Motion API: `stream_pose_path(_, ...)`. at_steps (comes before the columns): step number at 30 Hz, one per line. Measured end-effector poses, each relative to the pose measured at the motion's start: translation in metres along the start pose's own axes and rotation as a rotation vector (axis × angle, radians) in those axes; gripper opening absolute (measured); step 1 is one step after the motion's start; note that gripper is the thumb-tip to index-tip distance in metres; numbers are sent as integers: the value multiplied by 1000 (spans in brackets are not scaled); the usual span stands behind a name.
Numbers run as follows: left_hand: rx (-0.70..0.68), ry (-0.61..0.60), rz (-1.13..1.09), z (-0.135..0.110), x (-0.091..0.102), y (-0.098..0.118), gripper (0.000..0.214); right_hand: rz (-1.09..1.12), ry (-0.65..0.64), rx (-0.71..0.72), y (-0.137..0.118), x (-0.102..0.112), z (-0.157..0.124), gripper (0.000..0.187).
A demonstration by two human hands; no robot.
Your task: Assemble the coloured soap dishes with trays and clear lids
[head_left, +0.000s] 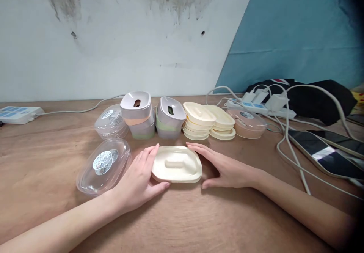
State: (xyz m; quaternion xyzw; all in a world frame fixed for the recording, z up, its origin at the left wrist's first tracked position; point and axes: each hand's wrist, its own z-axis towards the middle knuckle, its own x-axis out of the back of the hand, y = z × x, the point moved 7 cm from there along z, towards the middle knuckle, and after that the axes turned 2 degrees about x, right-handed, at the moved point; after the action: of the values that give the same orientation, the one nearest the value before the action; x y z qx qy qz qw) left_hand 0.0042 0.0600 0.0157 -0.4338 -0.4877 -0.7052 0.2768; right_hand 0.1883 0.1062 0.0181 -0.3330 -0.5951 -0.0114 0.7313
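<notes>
At lower centre of the frame, on the counter, the open left hand and right hand cup a cream oval lid lying flat, with a raised bar handle on top. Similar stacked lids sit beyond.

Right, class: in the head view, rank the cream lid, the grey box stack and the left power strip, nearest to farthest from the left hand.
1. Cream lid, centre, touching the left hand.
2. Grey box stack, behind the hand.
3. Left power strip, far left, by the wall.
</notes>
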Motion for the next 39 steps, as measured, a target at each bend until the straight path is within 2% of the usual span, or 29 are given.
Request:
stream_pose_path(3, 14, -4, 20, 0, 0, 0, 82, 12, -19, -43, 0, -3, 2, 92)
stream_pose_path(9, -31, -116, 140, 1, -8, 2, 75, -26, -4, -13, -4, 0, 3, 80)
stream_pose_path(17, -44, -126, 206, 1, -8, 5, 73, -67, -5, 23, -5, -1, 3, 76)
stream_pose_path(32, -54, -111, 193, 0, -7, 6, 71, -106, -9, 44, -3, -3, 2, 77)
stream_pose_path(34, -52, -109, 197, 0, -7, 6, 71, -107, 52, 93, -7, 2, 2, 78)
stream_pose_path(36, -47, -108, 196, 0, -8, 5, 71, -136, 201, 123, -15, 18, 7, 74)
stream_pose_path(39, -44, -97, 185, 1, -7, 5, 72, -268, 433, 34, -24, 47, 27, 61)
